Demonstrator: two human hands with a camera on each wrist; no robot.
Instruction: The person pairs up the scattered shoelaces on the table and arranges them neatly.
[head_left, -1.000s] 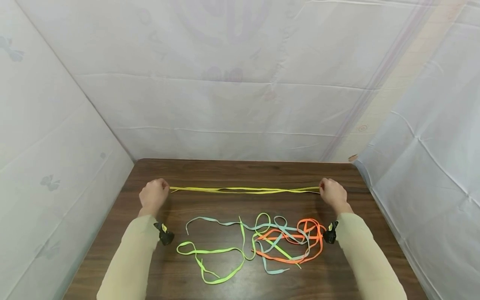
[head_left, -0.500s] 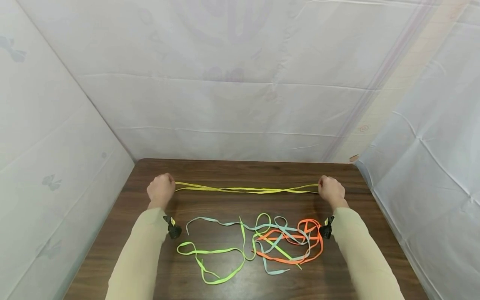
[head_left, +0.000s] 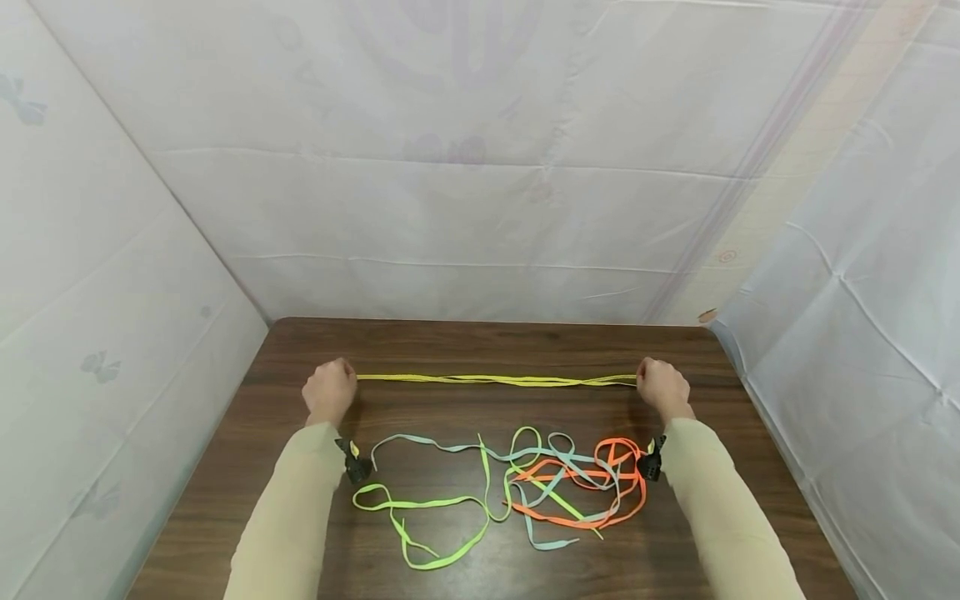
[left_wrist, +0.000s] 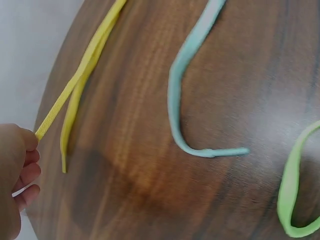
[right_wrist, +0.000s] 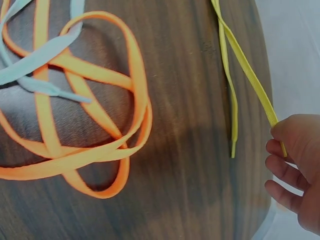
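A yellow shoelace (head_left: 517, 381), lying in long strands, stretches left to right across the far part of the table. At its left end my left hand (head_left: 330, 387) pinches a strand between thumb and finger. The right end is pinched by my right hand (head_left: 663, 385). Seen from the left wrist, the held strand of the yellow shoelace (left_wrist: 57, 107) rises off the wood, while a loose tip lies beside it. From the right wrist, a second free tip rests on the table, apart from the held yellow strand (right_wrist: 250, 75).
Nearer me on the brown wooden table (head_left: 420, 343), a light green shoelace (head_left: 431, 503), a pale blue shoelace (head_left: 450, 447) and an orange shoelace (head_left: 641, 500) lie loosely, overlapping on the right. White sheets (head_left: 480, 208) hang behind the table and at both sides.
My left hand has shifted right, rising and then lowering again. The yellow strands spread apart and have come back close together. My right hand has hardly moved.
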